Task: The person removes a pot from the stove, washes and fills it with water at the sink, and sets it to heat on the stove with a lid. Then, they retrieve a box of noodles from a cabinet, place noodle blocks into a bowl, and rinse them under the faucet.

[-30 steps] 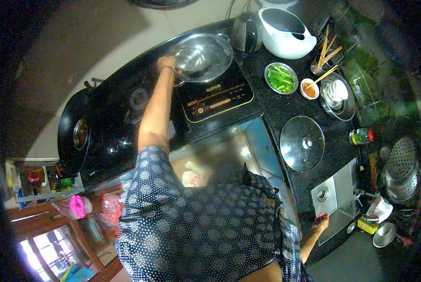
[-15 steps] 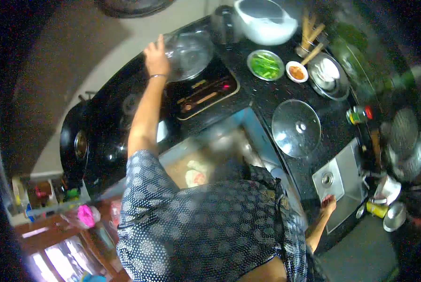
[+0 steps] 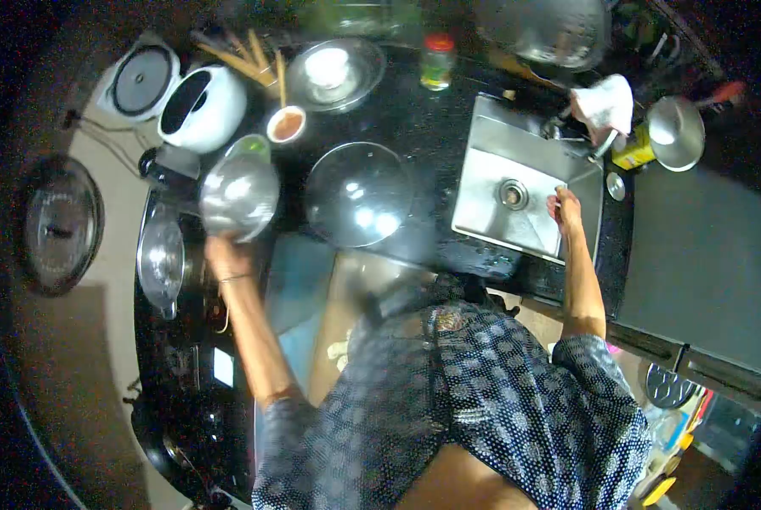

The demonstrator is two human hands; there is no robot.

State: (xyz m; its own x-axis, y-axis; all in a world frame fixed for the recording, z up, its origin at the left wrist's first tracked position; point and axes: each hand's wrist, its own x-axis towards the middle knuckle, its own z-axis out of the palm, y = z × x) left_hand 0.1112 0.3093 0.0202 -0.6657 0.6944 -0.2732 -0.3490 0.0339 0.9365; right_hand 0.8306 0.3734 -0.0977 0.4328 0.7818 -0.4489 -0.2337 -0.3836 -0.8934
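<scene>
Left hand (image 3: 227, 255), blurred, seems clamped on the near rim of a shiny, silvery, round bowl (image 3: 240, 197), though its fingers are too smeared to make out singly. The bowl appears held above the glossy black worktop (image 3: 435, 161) near its inner corner, partly covering a dish of bright green vegetables (image 3: 250, 147). Being round, it shows no clear long axis; it reaches from the fingers toward the worktop's back edge, and which way its mouth faces cannot be told. Gripped at one side only, it could tip or slip if the hold is slack or wet, and passing low it could knock the dish or the small white bowl of reddish sauce (image 3: 287, 125). Further right, a round clear-glass lid (image 3: 359, 194) lies near the front edge, where a bump could shift it. Beyond is a rectangular stainless-steel sink (image 3: 482, 187); over its right part the right hand (image 3: 565, 208) has fingers bent close together, whether around anything I cannot tell.
</scene>
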